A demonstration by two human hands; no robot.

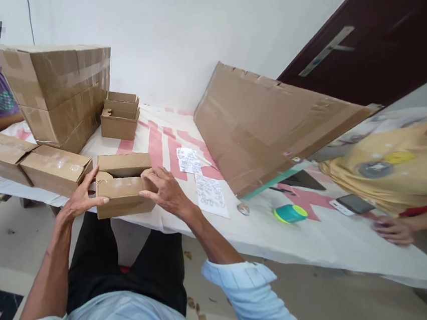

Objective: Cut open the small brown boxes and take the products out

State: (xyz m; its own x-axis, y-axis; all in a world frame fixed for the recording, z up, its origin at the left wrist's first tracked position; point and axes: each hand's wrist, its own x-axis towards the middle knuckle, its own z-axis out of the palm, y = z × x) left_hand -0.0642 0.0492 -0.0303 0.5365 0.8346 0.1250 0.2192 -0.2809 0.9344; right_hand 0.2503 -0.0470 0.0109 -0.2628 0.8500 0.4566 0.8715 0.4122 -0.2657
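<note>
A small cardboard box (124,206) with raised flaps sits at the table's front edge, directly before me. My left hand (81,195) grips its left side, the thumb lying along the front. On the other side, my right hand (165,190) holds the right end, its fingers over the top edge and flap. A strip of clear tape shines on the front flap, while the back flap (124,162) stands up. Immediately left are two taped boxes, a nearer one (56,165) and a farther one (3,152).
Stacked large cartons (66,80) stand at back left, beside an open small box (119,123). A big cardboard panel (265,125) leans on the right. Printed sheets (210,195), a teal tape roll (290,213) and a phone (353,203) lie rightward. People sit at both sides.
</note>
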